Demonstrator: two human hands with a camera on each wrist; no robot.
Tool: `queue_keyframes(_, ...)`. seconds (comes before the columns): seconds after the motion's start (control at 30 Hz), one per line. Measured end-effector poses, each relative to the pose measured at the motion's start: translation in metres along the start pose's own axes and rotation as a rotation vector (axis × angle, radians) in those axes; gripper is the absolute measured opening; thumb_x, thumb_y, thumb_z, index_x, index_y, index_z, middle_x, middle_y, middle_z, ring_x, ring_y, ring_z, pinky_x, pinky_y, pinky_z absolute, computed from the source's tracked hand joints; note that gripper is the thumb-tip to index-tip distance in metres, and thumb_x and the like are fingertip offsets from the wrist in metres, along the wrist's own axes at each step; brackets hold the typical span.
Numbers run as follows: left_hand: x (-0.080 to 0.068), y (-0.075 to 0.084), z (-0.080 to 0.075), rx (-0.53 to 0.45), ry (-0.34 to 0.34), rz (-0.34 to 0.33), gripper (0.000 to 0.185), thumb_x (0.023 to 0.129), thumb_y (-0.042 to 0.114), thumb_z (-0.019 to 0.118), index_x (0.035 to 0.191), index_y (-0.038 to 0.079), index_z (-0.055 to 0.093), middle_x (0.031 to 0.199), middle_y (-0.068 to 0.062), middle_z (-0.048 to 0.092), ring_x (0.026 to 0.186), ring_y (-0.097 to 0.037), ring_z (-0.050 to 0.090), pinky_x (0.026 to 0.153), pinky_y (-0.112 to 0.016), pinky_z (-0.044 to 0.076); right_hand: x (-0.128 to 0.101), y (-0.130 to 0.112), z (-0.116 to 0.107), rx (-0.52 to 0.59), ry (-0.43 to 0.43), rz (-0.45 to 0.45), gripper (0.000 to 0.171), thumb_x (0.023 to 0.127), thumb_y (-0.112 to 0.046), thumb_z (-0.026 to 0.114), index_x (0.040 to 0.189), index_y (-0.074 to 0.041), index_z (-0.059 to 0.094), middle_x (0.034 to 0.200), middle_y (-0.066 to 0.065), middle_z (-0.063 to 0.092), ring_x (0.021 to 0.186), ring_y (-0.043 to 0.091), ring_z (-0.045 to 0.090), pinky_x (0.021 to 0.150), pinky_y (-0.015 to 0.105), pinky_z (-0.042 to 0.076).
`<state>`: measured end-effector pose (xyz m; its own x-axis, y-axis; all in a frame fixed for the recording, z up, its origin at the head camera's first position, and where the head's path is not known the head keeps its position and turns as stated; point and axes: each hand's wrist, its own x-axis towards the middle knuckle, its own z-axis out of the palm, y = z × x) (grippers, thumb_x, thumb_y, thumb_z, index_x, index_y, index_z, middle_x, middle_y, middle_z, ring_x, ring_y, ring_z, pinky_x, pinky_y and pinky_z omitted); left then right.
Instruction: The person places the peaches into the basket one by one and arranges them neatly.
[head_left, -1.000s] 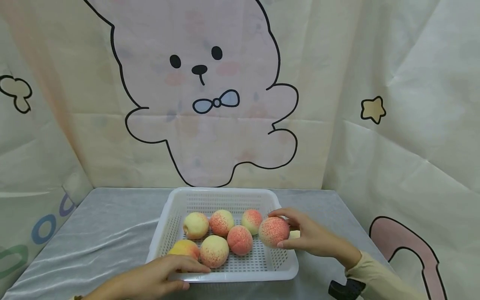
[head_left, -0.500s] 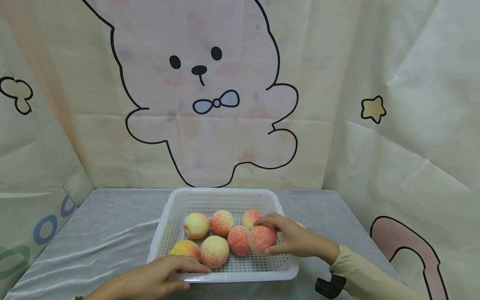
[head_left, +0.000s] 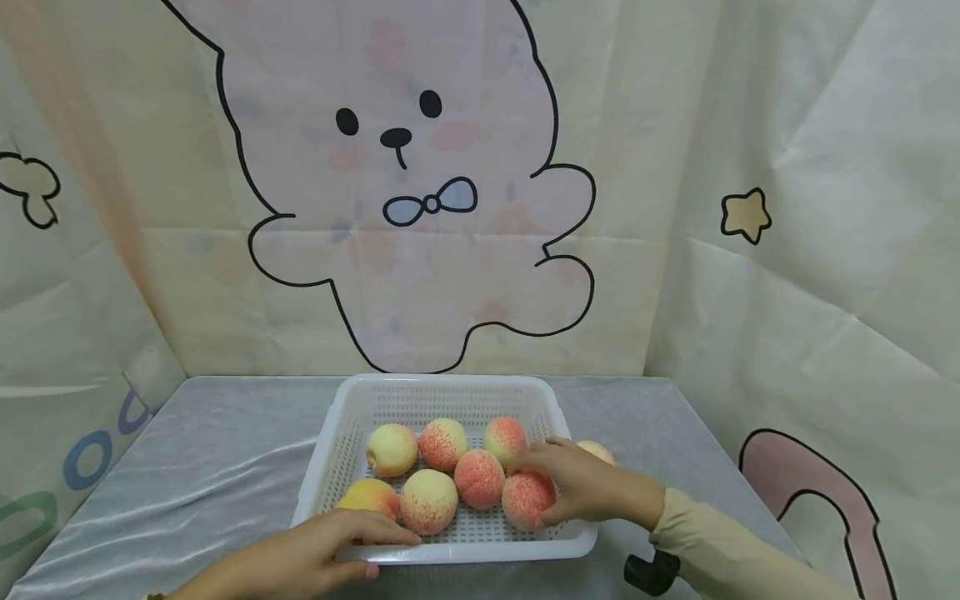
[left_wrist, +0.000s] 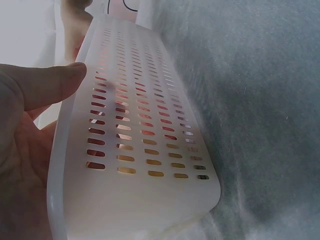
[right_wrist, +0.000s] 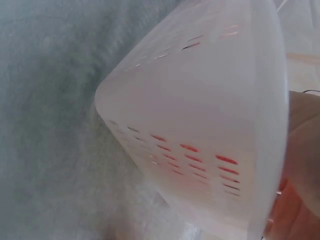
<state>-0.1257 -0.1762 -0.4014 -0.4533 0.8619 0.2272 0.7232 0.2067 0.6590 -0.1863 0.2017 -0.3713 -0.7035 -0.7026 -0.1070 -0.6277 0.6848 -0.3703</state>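
A white plastic basket (head_left: 525,550) with slotted walls holds several peaches, some pale yellow with red speckles, some redder. My left hand (head_left: 318,554) grips its front rim near the left corner; in the left wrist view the thumb (left_wrist: 52,85) lies outside the wall and the other fingers are inside. At the basket's front right my right hand (head_left: 585,483) holds a red peach (head_left: 525,500), low inside, beside another red peach (head_left: 480,480). In the right wrist view the basket wall hides most of that hand.
One more pale peach (head_left: 597,452) sits outside the basket on the right, partly hidden by my right hand. A grey cloth (head_left: 225,450) covers the table. Printed curtains (head_left: 465,275) hang behind and on both sides.
My right hand has carried the red peach left and down from above the basket's right rim into its front right part. The left hand has stayed on the rim.
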Motion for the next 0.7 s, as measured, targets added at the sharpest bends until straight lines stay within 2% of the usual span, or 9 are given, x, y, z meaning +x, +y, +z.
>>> queue_keyframes(0.1, 0.0003, 0.0003, -0.0003, -0.013, -0.008, -0.014, 0.043, 0.101, 0.016, 0.060, 0.144, 0.017, 0.056, 0.140, 0.003, 0.065, 0.131, -0.005, 0.055, 0.103, -0.025, 0.051, 0.0025, 0.0034, 0.0014, -0.071, 0.007, -0.009, 0.069, 0.071, -0.032, 0.091, 0.133, -0.017, 0.063, 0.132, -0.007, 0.066, 0.128, 0.015, 0.059, 0.116, 0.063, 0.030)
queue_keyframes(0.43, -0.0016, -0.0016, 0.0009, 0.015, 0.024, 0.030, 0.045, 0.099, 0.010, 0.062, 0.143, 0.015, 0.057, 0.139, 0.001, 0.065, 0.128, -0.006, 0.057, 0.102, -0.024, 0.051, 0.0097, 0.0058, 0.0024, -0.162, 0.119, 0.082, 0.065, 0.077, -0.029, 0.088, 0.134, -0.010, 0.063, 0.133, 0.004, 0.069, 0.129, 0.024, 0.061, 0.115, 0.069, 0.028)
queue_keyframes(0.7, -0.0012, -0.0009, 0.0003, -0.001, 0.017, 0.032, 0.043, 0.101, 0.013, 0.060, 0.144, 0.015, 0.056, 0.140, 0.000, 0.065, 0.128, -0.007, 0.057, 0.102, -0.024, 0.050, 0.0103, 0.0036, 0.0005, -0.191, 0.060, 0.088, 0.064, 0.080, -0.027, 0.086, 0.137, -0.013, 0.061, 0.136, 0.003, 0.067, 0.131, 0.028, 0.059, 0.116, 0.071, 0.023)
